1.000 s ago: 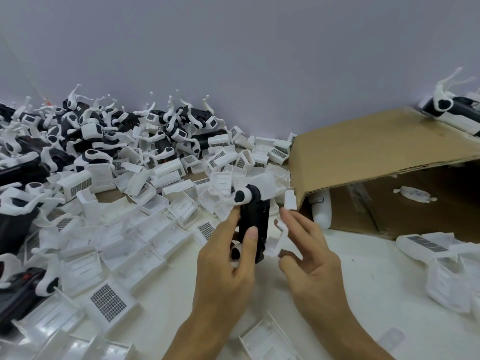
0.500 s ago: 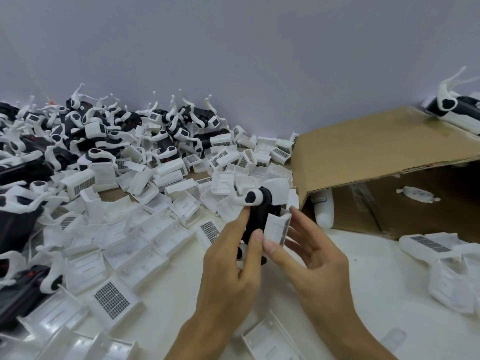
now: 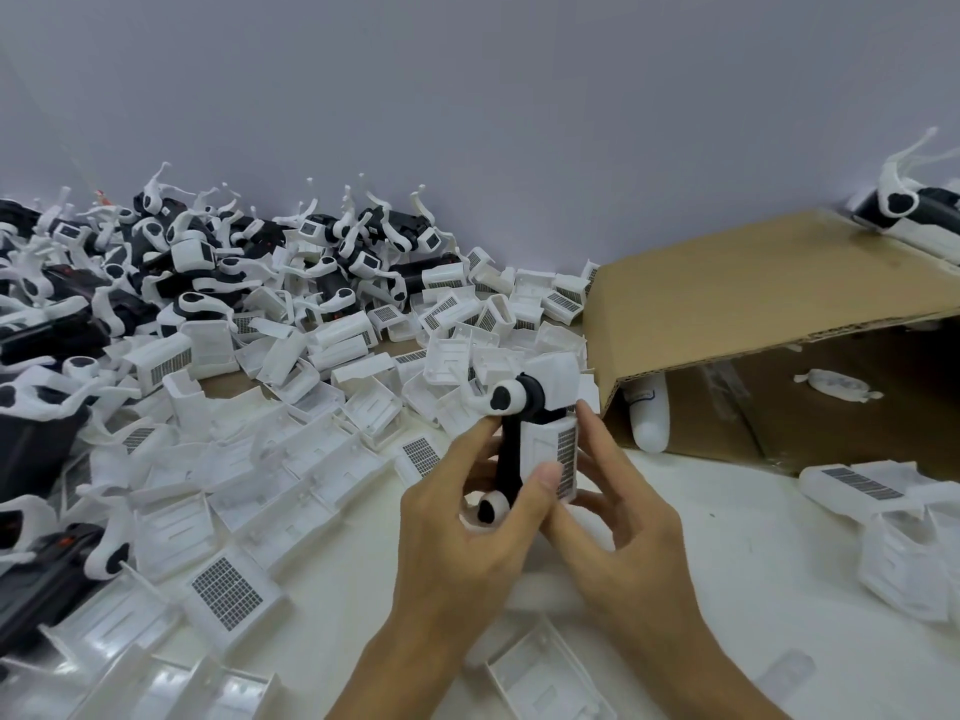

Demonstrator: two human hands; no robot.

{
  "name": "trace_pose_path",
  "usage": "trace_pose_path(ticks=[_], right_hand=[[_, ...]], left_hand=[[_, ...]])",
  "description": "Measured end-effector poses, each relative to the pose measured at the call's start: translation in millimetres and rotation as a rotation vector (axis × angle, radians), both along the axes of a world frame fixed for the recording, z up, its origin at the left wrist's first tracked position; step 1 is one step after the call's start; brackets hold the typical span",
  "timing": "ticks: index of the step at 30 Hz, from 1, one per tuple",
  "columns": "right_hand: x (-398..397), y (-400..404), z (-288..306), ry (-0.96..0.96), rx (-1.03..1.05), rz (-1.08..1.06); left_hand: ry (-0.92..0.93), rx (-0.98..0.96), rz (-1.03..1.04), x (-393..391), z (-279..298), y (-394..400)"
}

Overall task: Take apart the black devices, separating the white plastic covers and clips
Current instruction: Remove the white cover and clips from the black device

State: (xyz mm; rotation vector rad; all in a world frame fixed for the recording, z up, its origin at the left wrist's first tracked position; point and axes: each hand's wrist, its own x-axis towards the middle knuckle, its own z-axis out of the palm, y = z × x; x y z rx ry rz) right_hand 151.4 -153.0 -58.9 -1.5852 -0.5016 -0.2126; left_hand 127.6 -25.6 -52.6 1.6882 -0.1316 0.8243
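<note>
A black device with white clips at its top and bottom stands upright between both hands above the table's middle. My left hand grips its black body, thumb up by the top clip and a fingertip on the white cover. A white plastic cover with a dark grid patch lies against the device's right side. My right hand holds that cover from the right with curled fingers.
Piles of black devices and loose white covers fill the left and middle of the table. An open cardboard box lies on its side at right. More white parts lie at far right, another cover near the front edge.
The white cover sat loose in my right fingers beside the device; it now lies flat against the device's right side, with both hands closed in around it.
</note>
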Motion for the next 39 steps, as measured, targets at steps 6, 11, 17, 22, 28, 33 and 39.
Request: trace_pose_path(ticks=[6,11,17,22,28,33,39], right_hand=[[6,-3,6,0.163,0.178,0.118],[5,-1,7,0.251,0.045,0.116],[6,-4,8,0.161,0.043,0.037],[7,-5,10,0.253,0.134,0.064],[5,0,12,0.296,0.156,0.062],[0,2,11,0.145,0.076,-0.031],[-1,-1,7,0.025,0.046,-0.144]], left_hand=[[0.020,-0.134,-0.062,-1,0,1],[0.082,-0.157,-0.160,-2,-1,1],[0.073,-0.066,-0.091,-1,-1,1],[0.094,-0.192,-0.147,-2,1,0],[0.147,-0.271,-0.260,-4,4,-1],[0.150,-0.262,-0.284,-5,3,-3],[0.114,-0.273,-0.252,-6,3,-13]])
